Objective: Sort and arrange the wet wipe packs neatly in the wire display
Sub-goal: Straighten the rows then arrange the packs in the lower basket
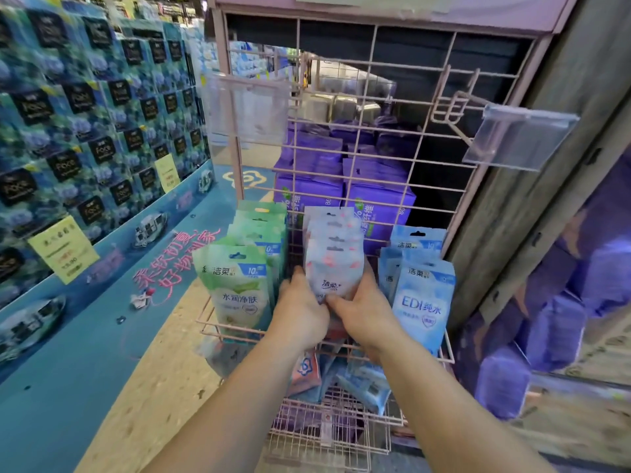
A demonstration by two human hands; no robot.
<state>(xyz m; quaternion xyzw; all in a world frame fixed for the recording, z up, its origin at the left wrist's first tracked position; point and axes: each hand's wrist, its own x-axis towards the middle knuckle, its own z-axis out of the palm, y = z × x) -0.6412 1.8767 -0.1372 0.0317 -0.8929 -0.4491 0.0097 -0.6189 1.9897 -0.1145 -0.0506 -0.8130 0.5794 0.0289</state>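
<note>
A pink wire display carries a basket shelf with three upright rows of wet wipe packs: green packs on the left, white-and-pink packs in the middle, blue packs on the right. My left hand and my right hand both grip the front white-and-pink pack, one at each lower side. The pack's lower edge is hidden behind my fingers.
A lower wire basket holds several loose blue and pink packs lying flat. Purple boxes are stacked behind the wire grid. Empty hooks with clear price tag holders jut out above. A blue promotional stand fills the left.
</note>
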